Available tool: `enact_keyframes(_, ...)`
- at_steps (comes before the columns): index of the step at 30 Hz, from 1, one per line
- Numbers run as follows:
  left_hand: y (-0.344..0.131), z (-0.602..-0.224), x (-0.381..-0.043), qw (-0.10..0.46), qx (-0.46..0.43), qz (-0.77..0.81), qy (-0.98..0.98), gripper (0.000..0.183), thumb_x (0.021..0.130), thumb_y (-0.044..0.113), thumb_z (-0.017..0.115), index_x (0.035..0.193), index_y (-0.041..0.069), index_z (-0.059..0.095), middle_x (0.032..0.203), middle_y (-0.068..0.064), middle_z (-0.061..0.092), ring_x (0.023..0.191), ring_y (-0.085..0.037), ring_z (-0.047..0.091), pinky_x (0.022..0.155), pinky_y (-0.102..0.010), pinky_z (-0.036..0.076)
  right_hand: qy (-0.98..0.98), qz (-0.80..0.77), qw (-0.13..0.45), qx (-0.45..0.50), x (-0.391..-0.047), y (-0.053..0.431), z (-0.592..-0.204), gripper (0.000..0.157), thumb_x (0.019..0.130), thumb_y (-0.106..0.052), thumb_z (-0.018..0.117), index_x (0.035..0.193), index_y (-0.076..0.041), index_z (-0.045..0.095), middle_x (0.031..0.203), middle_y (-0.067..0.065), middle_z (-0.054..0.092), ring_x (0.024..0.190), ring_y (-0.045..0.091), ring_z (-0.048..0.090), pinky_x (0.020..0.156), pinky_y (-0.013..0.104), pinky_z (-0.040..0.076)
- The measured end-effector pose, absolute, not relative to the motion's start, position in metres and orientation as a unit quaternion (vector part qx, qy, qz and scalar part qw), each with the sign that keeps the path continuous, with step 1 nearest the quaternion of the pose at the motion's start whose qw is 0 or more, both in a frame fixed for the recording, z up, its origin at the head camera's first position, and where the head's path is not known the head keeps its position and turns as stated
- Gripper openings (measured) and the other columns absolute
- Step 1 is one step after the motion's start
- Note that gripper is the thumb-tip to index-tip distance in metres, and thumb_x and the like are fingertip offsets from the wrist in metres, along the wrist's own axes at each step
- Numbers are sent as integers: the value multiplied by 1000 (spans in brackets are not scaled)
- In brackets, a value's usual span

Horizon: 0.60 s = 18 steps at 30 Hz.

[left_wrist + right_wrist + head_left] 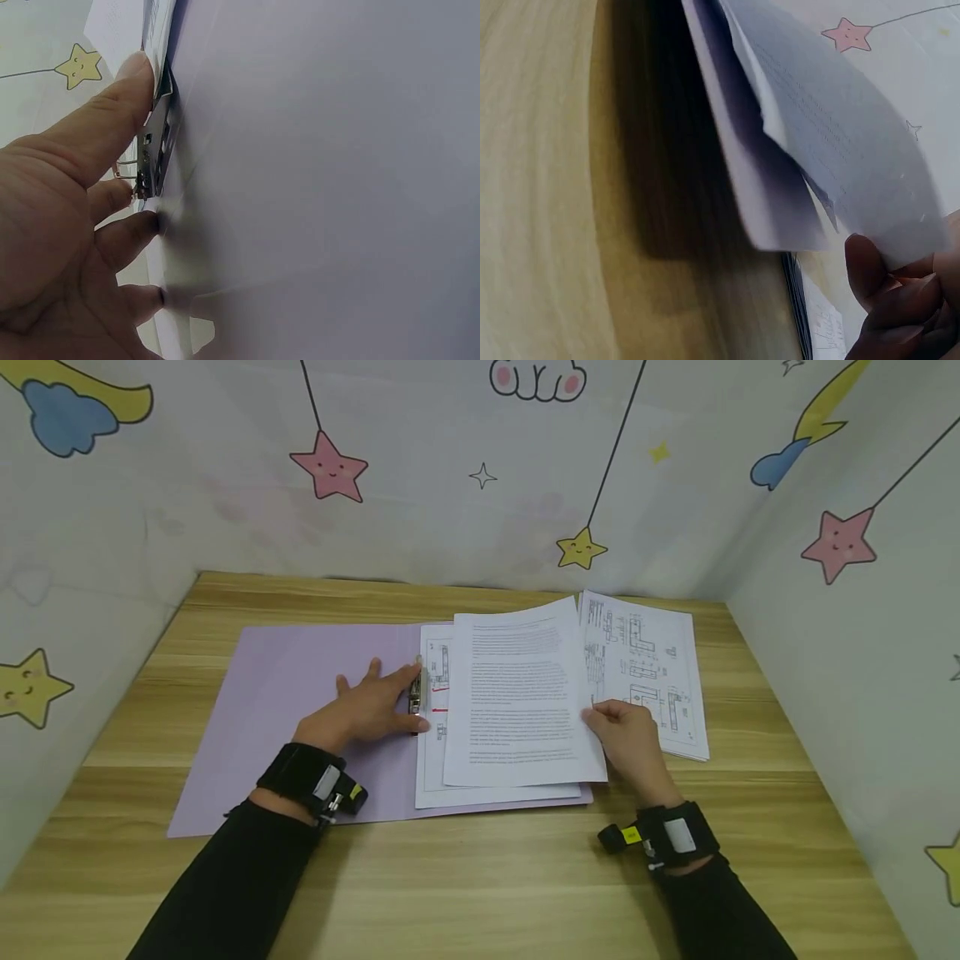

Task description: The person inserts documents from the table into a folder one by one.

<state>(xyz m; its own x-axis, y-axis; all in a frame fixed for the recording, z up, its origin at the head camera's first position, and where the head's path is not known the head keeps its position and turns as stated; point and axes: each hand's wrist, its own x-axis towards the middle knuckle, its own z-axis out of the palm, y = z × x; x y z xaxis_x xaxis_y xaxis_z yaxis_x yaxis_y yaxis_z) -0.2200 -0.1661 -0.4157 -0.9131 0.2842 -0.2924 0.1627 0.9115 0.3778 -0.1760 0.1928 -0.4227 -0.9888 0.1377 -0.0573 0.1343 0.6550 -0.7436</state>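
We see the white paper sheet printed with lines of black text (pixel 521 702) near the middle of the pale wood-grain desk (pixel 465 885), above the right half of a lilac flat folder (pixel 277 693) that lies spread open between the desk's left edge and its middle. Our right hand (pixel 630 739) has its thumb and fingers closed in a pinch on the sheet's right edge, close to the corner nearest us. Our left hand (pixel 371 697) is spread, holding nothing, with its thumb and forefinger at the silver metal ring clip (pixel 415 693) along the fold. Under the text sheet lies a white sheet with line drawings and red marks (pixel 431 768), and towards the desk's far right corner rests a white stack of drawing sheets (pixel 645 668). The text sheet looks very light and limp, bowing where it is raised in the right wrist view, so we judge it would crease or tear under a hard tug and slide easily over smooth paper. A light pinch at the outer edge, backed by a flat palm, should suit it; the clip seems stiff, best pressed with the thumb at its end.
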Motion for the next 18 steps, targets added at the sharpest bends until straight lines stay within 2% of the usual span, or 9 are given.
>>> enact_keyframes(4, -166, -416, -220, 177, 112, 178, 961, 100, 62, 68, 58, 143, 28, 13, 150, -3, 24, 135, -41, -4, 96, -78, -5, -928, 367, 41, -52, -174, 192, -422, 30, 85, -36, 53, 88, -11, 70, 77, 8, 69, 60, 18, 55, 44, 31, 43)
enact_keyframes(8, -166, -416, -221, 178, 108, 180, 961, 99, 63, 69, 56, 143, 28, 14, 150, -4, 26, 136, -40, -4, 96, -78, -5, -932, 353, 68, -44, -172, 190, -419, 22, 83, -30, 57, 85, -12, 69, 73, 6, 68, 58, 17, 54, 45, 31, 42)
enact_keyframes(18, -165, -413, -219, 181, 102, 188, 960, 96, 65, 67, 56, 143, 29, 15, 150, -3, 25, 136, -40, -4, 97, -77, -6, -919, 385, 66, -64, -167, 178, -407, 20, 81, -30, 60, 86, -12, 69, 75, 8, 68, 61, 18, 56, 51, 31, 45)
